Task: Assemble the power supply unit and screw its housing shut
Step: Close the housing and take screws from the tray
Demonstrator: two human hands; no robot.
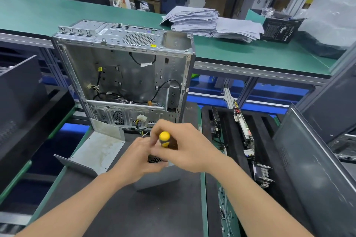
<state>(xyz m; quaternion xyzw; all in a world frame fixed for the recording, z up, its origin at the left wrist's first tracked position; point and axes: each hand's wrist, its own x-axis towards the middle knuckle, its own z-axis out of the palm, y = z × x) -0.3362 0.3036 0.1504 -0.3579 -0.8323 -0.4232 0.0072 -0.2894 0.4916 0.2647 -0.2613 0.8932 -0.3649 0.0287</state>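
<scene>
Bench: dark work mat, lower centre of the frame.
Power supply unit: grey box on the mat, under both hands.
Right hand: grips the screwdriver (yellow-capped handle) above the unit.
Left hand: on the unit's vented top; fingers blurred, so I cannot tell its grasp.
Behind: open computer case, upright.

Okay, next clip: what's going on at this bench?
A person is working on a grey power supply unit lying on the dark mat. The right hand grips a yellow-handled screwdriver upright over the unit, while the left hand rests on the unit beside it; whether it holds anything is unclear. An open computer case stands behind, and a loose metal cover lies to the left.
</scene>
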